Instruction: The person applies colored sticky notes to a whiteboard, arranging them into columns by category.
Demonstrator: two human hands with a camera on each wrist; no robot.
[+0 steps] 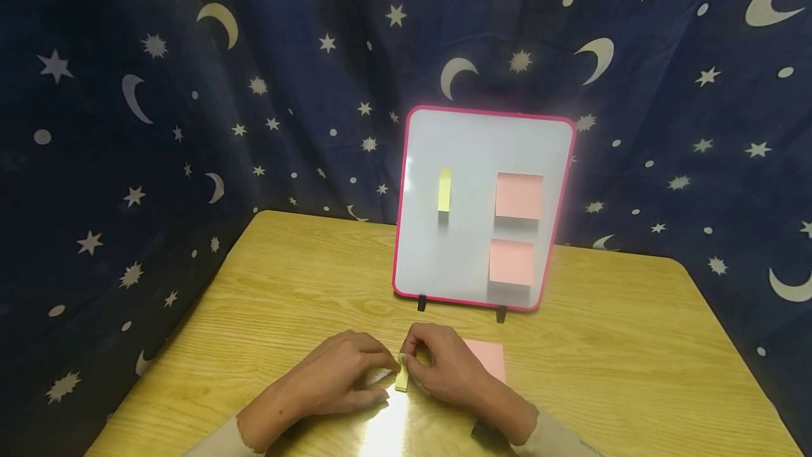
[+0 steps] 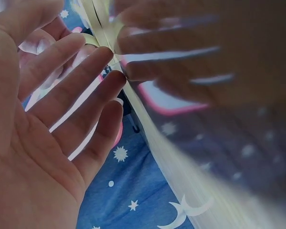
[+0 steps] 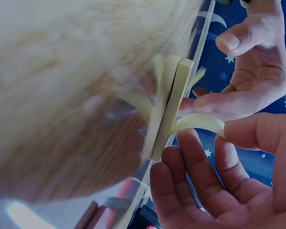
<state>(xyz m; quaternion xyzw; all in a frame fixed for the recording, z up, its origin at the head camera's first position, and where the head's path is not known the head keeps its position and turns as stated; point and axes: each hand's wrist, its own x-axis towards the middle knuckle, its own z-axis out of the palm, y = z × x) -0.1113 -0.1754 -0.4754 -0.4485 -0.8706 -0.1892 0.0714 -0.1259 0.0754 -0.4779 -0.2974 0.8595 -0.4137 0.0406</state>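
Note:
A narrow stack of yellow sticky notes (image 1: 402, 382) lies on the table between both hands. My right hand (image 1: 447, 365) pinches the end of its top yellow sticky note (image 3: 200, 120) between thumb and forefinger; the strip bends up in an arc, its other end still against the stack. At the stack's left side, my left hand (image 1: 339, 372) has its fingers mostly straight, the fingertips at or very near the stack. Another yellow strip (image 1: 445, 190) is stuck on the whiteboard (image 1: 469, 139), left of two pink sticky notes, an upper one (image 1: 519, 195) and a lower one (image 1: 511, 261).
Pink sticky notes (image 1: 490, 355) lie on the wooden table (image 1: 304, 266), partly behind the right hand. The pink-framed whiteboard stands upright on black feet (image 1: 421, 302) beyond the hands. A dark object (image 1: 483, 432) shows under the right wrist. A star-patterned curtain (image 1: 285, 76) encloses the table.

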